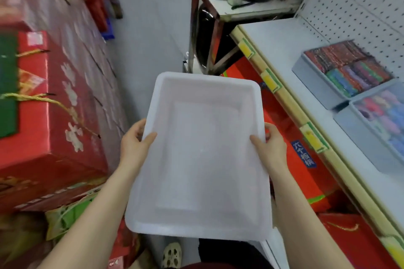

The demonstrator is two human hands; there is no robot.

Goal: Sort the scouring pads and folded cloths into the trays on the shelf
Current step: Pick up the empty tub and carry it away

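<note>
White translucent plastic, a shallow rectangular tray with rounded corners point(201, 155), fills the centre of my head view, held out over the aisle with nothing inside it. My left hand point(133, 144) grasps its left rim, thumb hooked over the edge and fingers curled beneath; my right hand point(271, 144) grasps the opposite rim in the same way, thumb on the inner wall. To the right stands a pale grey shelf with a yellow front edge point(290, 54), backed by white pegboard point(360, 6). On that shelf sit two grey trays, just beside each other: the farther grey tray point(314, 81) is packed with dark red, green and purple scouring pads point(349, 65), the nearer grey tray point(360, 137) with folded cloths in pastel pink and blue point(384, 116). The white tray I hold is apart from the shelf, to its left and lower in the picture. Red gift boxes with gold cord handles point(54, 94) are stacked on the left, more red boxes point(293, 159) lie under the shelf, and a small metal-framed table point(240, 11) carrying glass globes stands at the far end of the grey floor point(148, 28).
</note>
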